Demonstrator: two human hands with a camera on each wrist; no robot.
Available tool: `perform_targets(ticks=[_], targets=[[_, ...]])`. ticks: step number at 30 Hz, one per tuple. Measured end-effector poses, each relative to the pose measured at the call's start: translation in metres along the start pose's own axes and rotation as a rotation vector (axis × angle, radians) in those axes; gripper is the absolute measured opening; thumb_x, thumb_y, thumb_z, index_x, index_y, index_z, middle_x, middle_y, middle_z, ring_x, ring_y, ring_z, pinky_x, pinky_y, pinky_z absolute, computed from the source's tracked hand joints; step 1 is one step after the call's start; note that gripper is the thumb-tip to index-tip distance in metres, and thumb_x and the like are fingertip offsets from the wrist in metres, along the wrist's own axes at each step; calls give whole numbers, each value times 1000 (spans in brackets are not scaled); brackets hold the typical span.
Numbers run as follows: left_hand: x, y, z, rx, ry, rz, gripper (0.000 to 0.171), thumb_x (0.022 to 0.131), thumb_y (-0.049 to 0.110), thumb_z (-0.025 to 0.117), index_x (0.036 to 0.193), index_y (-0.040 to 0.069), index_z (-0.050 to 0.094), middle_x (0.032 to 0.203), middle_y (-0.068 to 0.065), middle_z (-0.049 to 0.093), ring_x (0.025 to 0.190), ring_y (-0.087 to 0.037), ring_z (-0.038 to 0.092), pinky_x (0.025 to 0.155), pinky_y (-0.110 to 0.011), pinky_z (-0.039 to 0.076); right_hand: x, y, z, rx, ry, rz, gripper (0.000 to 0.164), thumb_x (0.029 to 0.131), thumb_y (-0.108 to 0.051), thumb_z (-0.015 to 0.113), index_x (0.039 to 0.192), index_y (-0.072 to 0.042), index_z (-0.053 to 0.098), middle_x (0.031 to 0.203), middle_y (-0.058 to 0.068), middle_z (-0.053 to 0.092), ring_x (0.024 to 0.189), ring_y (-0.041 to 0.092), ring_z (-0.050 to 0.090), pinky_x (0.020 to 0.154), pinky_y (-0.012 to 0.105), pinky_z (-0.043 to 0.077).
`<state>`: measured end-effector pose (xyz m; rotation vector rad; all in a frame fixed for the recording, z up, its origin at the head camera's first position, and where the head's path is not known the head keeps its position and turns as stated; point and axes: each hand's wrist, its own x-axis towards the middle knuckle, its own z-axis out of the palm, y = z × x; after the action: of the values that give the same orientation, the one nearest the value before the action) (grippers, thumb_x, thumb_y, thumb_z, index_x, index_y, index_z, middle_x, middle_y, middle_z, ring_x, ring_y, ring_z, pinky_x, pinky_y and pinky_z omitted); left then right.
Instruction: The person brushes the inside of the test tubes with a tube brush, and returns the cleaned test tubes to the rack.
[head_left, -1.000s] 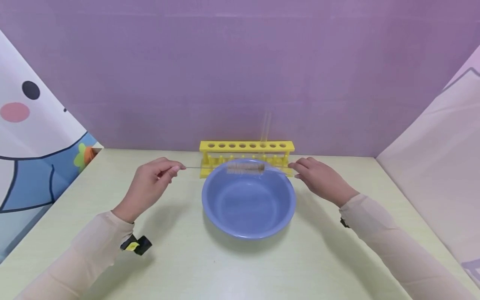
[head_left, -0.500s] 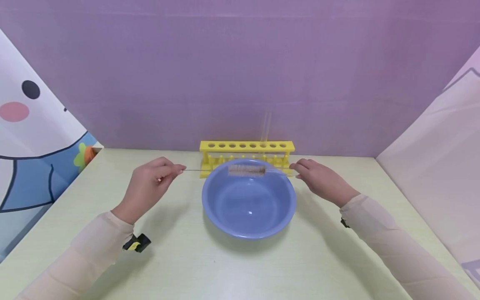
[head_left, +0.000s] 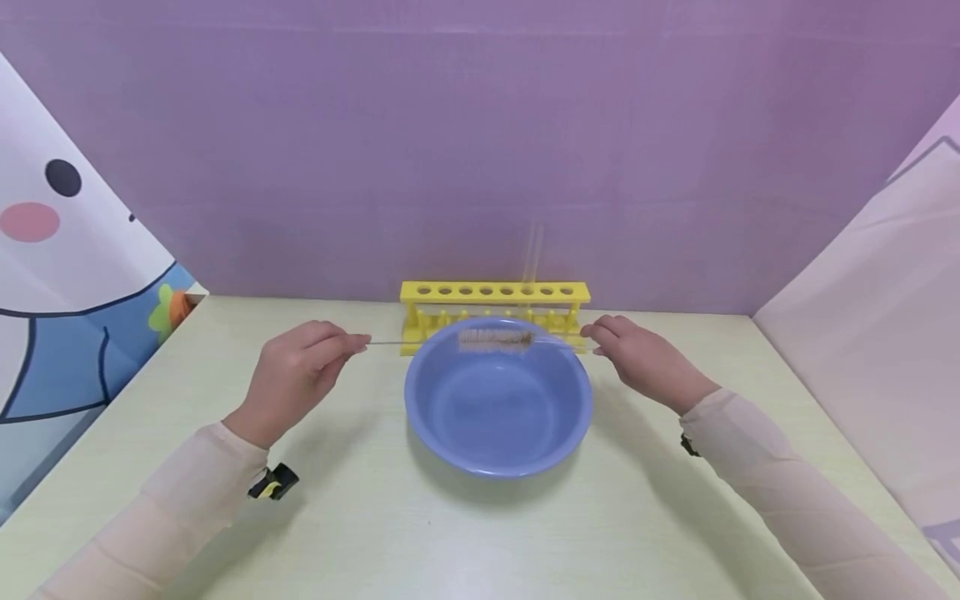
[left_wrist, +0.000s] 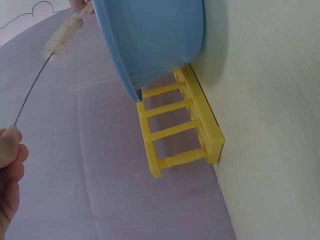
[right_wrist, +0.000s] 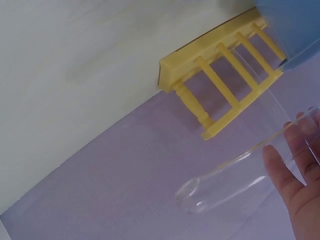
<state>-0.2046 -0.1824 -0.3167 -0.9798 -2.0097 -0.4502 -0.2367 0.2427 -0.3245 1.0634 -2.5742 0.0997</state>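
Left hand at centre left pinching a test-tube brush, right hand at centre right gripping a clear test tube

Brush, in the left fingers: cream bristles, browner tip, grey twisted-wire stem. Test tube, in the right fingers: clear, colourless. Basin, below and between the fingers: plain blue. Rack, beyond the fingers: plain yellow. Table, beneath the fingers: pale yellow-green, faintly grained. Backdrop, behind the fingers: purple. Printed cloth, far left of the fingers: white and blue, dark-outlined.
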Motion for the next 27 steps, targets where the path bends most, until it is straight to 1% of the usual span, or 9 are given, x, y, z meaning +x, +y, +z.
perform_targets(ticks=[4, 9, 13, 15, 19, 21, 23, 26, 27], targets=[[-1, 0, 0, -16, -15, -6, 32, 64, -11, 77, 91, 6, 72, 74, -4, 65, 64, -18, 60, 57, -33, 50, 0, 0, 0, 4, 8, -8, 37, 79, 10, 66, 113, 2, 56, 99, 11, 60, 94, 25, 61, 79, 37, 52], [-1, -1, 3, -19, -32, 9, 30, 66, -12, 75, 89, 6, 69, 75, -3, 65, 65, -19, 60, 59, -33, 50, 2, -3, 1, -5, 13, -16, 36, 79, 8, 67, 113, 0, 57, 98, 10, 60, 92, 25, 61, 76, 36, 52], [-1, 0, 7, -16, -42, 32, 9, 82, 1, 69, 88, 6, 67, 75, -2, 65, 65, -20, 60, 59, -34, 49, 6, -9, 0, -25, -4, -37, 34, 80, 7, 67, 112, -2, 59, 98, 8, 61, 91, 25, 61, 74, 35, 53], [0, 1, 8, -7, -41, 39, 2, 86, 5, 66, 87, 6, 67, 75, -2, 66, 65, -20, 60, 60, -33, 49, 7, -12, -1, -30, -11, -46, 34, 80, 7, 67, 112, -2, 60, 98, 8, 61, 91, 24, 61, 74, 35, 53], [1, 3, 8, 3, -24, 49, 10, 79, 2, 72, 86, 6, 65, 75, -2, 66, 65, -20, 60, 58, -33, 50, 8, -15, -1, -30, -9, -44, 34, 79, 7, 68, 111, -2, 61, 98, 8, 62, 90, 24, 61, 74, 34, 52], [2, 4, 9, 12, -24, 52, 4, 85, 7, 68, 86, 5, 64, 74, -2, 65, 64, -19, 60, 58, -33, 49, 8, -15, -1, -32, -6, -41, 34, 79, 6, 68, 111, -2, 61, 98, 8, 62, 91, 24, 61, 74, 34, 52], [2, 5, 9, 25, -28, 52, 10, 92, 13, 61, 86, 5, 62, 74, -2, 64, 64, -19, 59, 57, -33, 49, 8, -16, -1, -26, -1, -42, 34, 79, 7, 69, 111, -2, 61, 98, 8, 62, 91, 24, 61, 74, 34, 52], [2, 6, 11, 48, -33, 45, 11, 92, 13, 61, 85, 5, 60, 73, -3, 64, 63, -20, 58, 56, -33, 48, 9, -16, -1, -17, 8, -49, 35, 78, 8, 69, 111, -1, 61, 99, 8, 62, 91, 24, 61, 75, 34, 52], [3, 6, 11, 51, -33, 41, 8, 88, 9, 65, 85, 5, 59, 73, -3, 63, 63, -21, 58, 56, -33, 47, 9, -16, -1, -13, 11, -52, 35, 78, 8, 69, 111, -1, 61, 99, 9, 62, 91, 24, 61, 75, 35, 52]])
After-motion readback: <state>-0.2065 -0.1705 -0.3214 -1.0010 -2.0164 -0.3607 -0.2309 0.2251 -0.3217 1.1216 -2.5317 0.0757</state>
